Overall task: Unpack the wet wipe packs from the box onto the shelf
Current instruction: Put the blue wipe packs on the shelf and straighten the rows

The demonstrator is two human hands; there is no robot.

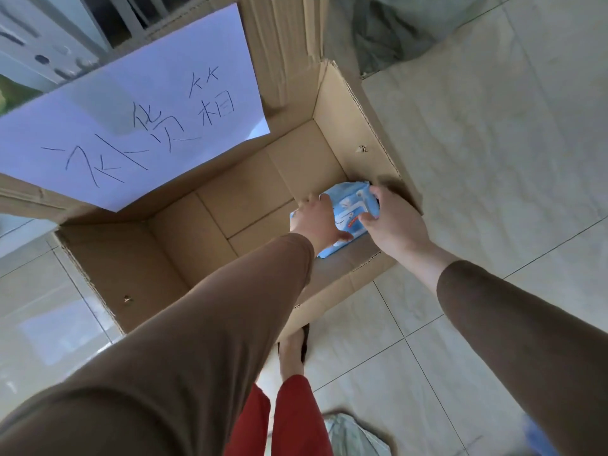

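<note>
One wet wipe pack [350, 213] left in the box [230, 205]
Left hand [316, 218] and right hand [391, 218] clasp it at the corner; shelf unseen

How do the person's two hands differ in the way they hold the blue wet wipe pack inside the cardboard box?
The left hand lies over the pack's near left end, thumb along its front edge; the right hand grips the right end beside the box wall, fingers curled onto the top. The left sleeve reaches the wrist; the right sleeve leaves the forearm bare. Both hold the same pack, low inside the box.
</note>
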